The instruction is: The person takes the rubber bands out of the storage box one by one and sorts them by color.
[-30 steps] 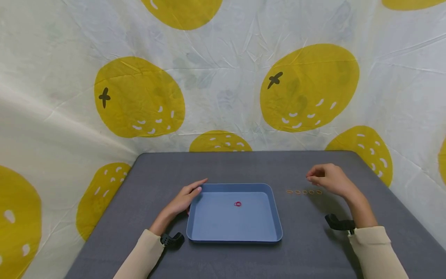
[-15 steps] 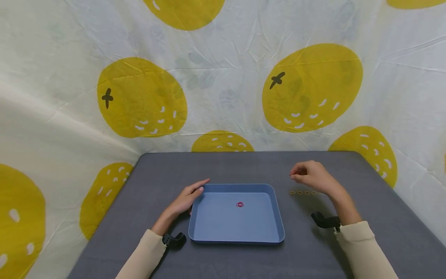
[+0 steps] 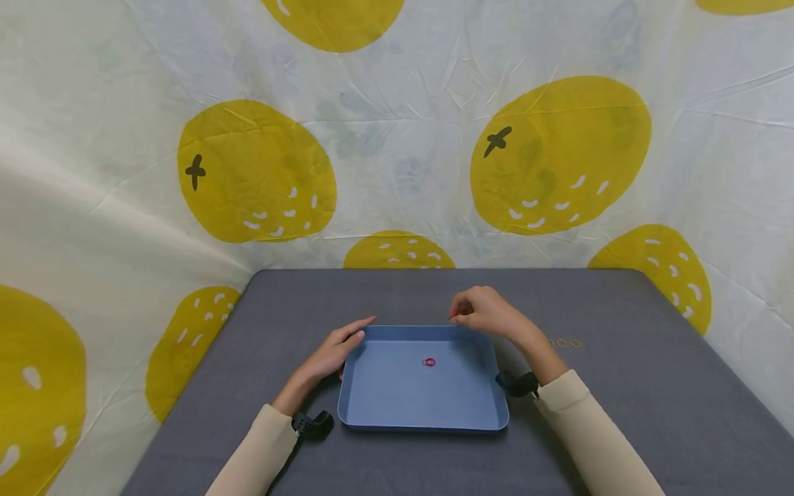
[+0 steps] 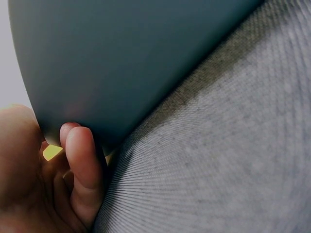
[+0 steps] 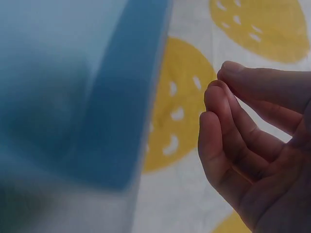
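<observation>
A shallow blue tray [image 3: 403,403] lies on the table, with small red rubber bands [image 3: 429,362] inside, seemingly overlapping. My left hand [image 3: 330,354] grips the tray's far left corner, thumb at the rim; the left wrist view shows curled fingers [image 4: 83,158] against the outer wall. Above the far rim, toward the right corner, hovers my right hand [image 3: 486,313]. Its thumb and forefinger tips meet in the right wrist view, where no object shows between the fingertips [image 5: 234,67]. Thin yellow rubber bands [image 3: 575,343] lie right of the tray, some hidden behind the right forearm.
The dark grey table [image 3: 298,296] ends at a hanging cloth [image 3: 403,158] with yellow fruit prints. A black wrist camera [image 3: 517,384] on the right arm overlaps the tray's right edge in the head view; another black wrist camera [image 3: 313,426] sits left of the tray.
My right hand has moved left, from above the yellow rubber bands to the tray's far rim, fingertips still together. The left hand keeps its place at the tray.
</observation>
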